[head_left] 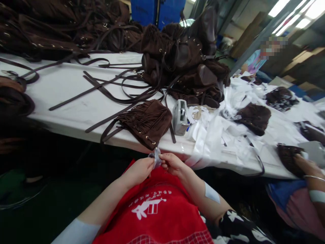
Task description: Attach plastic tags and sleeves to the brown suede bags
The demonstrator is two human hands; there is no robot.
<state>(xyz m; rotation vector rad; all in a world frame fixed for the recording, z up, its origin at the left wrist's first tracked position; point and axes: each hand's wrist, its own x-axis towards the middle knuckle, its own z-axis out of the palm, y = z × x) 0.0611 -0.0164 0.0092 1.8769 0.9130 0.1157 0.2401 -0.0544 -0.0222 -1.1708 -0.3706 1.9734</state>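
Observation:
Just past the table's front edge, my left hand (145, 168) and my right hand (171, 163) meet in front of the red apron. Their fingers are closed on a small crumpled piece of greyish film (157, 156), pinched from both sides. A dark brown fringed bag (152, 122) with metal eyelets lies on its side right beyond it, its eyelet end towards me. The film reaches up to that end; whether it is attached there I cannot tell. The bag's strap (108, 131) loops out to the left.
A grey tape-dispenser-like box (180, 117) stands right of the bag. Brown bags (182, 54) are piled behind, with long straps (101, 86) across the white table (68, 117). White wrapping (210, 139) covers the right side. Co-workers' hands show at right (303, 164) and left (11, 83).

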